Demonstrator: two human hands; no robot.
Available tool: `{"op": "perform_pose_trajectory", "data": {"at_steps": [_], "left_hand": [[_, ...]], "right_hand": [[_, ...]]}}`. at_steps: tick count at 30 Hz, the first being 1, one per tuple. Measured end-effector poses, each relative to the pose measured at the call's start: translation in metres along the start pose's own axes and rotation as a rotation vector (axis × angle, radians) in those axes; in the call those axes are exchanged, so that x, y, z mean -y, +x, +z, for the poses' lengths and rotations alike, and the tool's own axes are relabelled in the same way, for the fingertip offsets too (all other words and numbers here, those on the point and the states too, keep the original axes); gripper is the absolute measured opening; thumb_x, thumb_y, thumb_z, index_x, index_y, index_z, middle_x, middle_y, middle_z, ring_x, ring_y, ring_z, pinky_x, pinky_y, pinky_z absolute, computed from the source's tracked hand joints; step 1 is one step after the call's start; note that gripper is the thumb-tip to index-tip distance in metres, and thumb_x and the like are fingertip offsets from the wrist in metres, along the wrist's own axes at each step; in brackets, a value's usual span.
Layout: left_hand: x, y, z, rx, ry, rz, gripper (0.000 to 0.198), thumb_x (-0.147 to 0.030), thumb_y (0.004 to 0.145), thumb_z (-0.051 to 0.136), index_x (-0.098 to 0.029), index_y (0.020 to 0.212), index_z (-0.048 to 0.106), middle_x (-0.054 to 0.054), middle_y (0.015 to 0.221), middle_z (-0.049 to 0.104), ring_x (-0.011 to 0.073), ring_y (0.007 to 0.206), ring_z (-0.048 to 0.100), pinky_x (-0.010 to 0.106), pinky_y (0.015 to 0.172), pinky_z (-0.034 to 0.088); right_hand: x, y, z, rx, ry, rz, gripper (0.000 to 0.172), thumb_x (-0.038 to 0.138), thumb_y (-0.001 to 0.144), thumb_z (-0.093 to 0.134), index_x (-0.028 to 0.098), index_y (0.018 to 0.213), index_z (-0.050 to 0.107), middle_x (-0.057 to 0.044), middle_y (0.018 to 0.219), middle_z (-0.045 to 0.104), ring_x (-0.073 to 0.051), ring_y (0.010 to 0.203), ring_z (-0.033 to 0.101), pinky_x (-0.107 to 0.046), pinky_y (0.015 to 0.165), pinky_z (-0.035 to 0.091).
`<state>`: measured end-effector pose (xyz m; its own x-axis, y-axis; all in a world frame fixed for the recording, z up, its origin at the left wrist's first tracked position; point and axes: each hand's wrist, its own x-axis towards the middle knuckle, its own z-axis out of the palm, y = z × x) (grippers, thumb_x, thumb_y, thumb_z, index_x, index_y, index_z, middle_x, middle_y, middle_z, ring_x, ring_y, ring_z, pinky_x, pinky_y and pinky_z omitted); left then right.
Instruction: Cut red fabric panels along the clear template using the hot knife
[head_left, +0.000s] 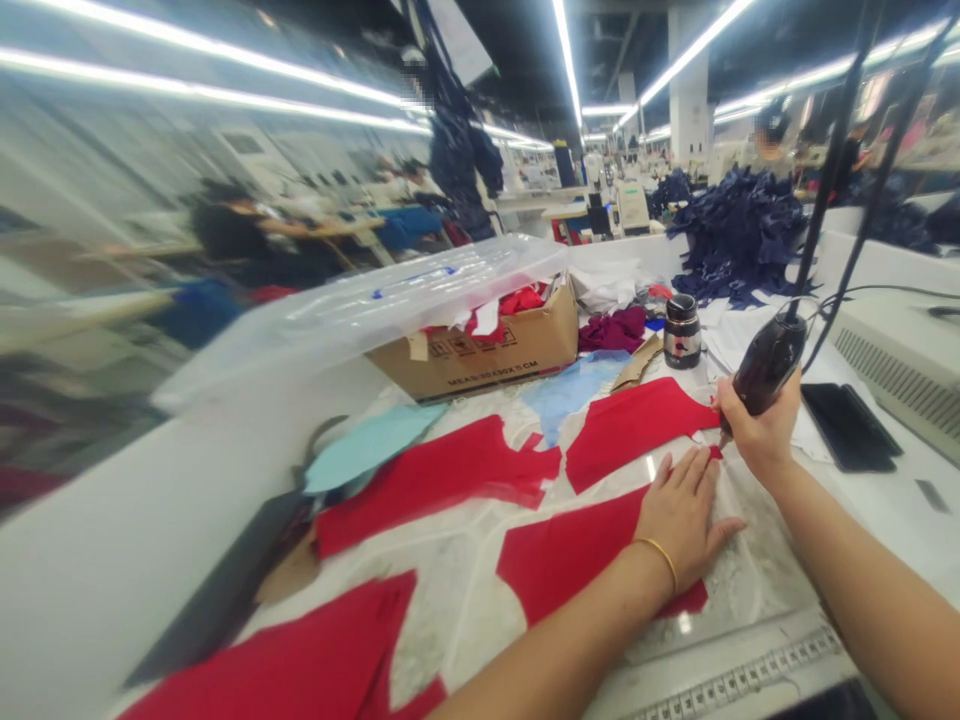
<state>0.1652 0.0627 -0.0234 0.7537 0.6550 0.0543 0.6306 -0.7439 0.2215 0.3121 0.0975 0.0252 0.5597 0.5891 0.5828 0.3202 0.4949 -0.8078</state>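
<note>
The left hand [684, 515], its grip opened flat, rests on a cut red fabric piece [574, 560] lying on the counter [457, 590]. The right hand [769, 428] wraps its grip around a black corded handheld tool [772, 358], pointing down near the left hand.

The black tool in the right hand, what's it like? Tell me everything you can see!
The black tool has a smooth, shiny, rounded body that looks like plastic. It is tilted, its top leaning right and its narrow lower end pointing down-left beside the red cloth. The right hand wraps around it. Dark cords rise near its top. Whether its tip touches the cloth isn't clear.
</note>
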Motion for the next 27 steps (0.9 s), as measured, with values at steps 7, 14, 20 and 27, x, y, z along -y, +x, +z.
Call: {"op": "perform_pose_trajectory", "data": {"at_steps": [7,14,20,27], "left_hand": [[0.0019,0.0011,0.0007,-0.025,-0.019,0.015,0.080,-0.070,0.104,0.033,-0.009,0.155,0.044,0.020,0.163,0.043,0.0337,0.154,0.036,0.056,0.127,0.027],[0.0045,0.0026,0.0027,-0.041,-0.047,0.064,0.076,-0.069,0.104,0.036,-0.015,0.156,0.043,0.016,0.163,0.044,0.0318,0.154,0.035,0.055,0.128,0.023],[0.0070,0.0028,0.0045,-0.053,-0.041,0.086,0.076,-0.069,0.103,0.039,-0.015,0.157,0.043,0.016,0.163,0.044,0.0318,0.154,0.036,0.055,0.128,0.025],[0.0068,0.0034,0.0037,-0.047,-0.050,0.083,0.077,-0.070,0.103,0.040,-0.016,0.157,0.043,0.017,0.162,0.044,0.0319,0.154,0.036,0.055,0.127,0.026]], "right_hand": [[0.0019,0.0000,-0.0002,0.014,0.009,0.008,0.046,0.049,0.075,0.077,0.027,0.092,0.041,0.005,0.072,0.051,-0.016,0.060,0.053,-0.032,0.057,0.048],[0.0026,-0.0017,0.0020,0.005,-0.010,0.013,0.046,0.048,0.074,0.076,0.027,0.096,0.042,0.005,0.074,0.052,-0.017,0.062,0.055,-0.033,0.059,0.049],[0.0013,-0.0009,0.0004,0.002,0.006,0.021,0.047,0.048,0.075,0.077,0.028,0.095,0.040,0.006,0.072,0.052,-0.016,0.060,0.053,-0.032,0.058,0.048],[0.0001,-0.0003,-0.0007,0.001,0.011,0.014,0.047,0.049,0.075,0.077,0.028,0.094,0.039,0.005,0.072,0.053,-0.017,0.060,0.053,-0.033,0.058,0.047]]}}
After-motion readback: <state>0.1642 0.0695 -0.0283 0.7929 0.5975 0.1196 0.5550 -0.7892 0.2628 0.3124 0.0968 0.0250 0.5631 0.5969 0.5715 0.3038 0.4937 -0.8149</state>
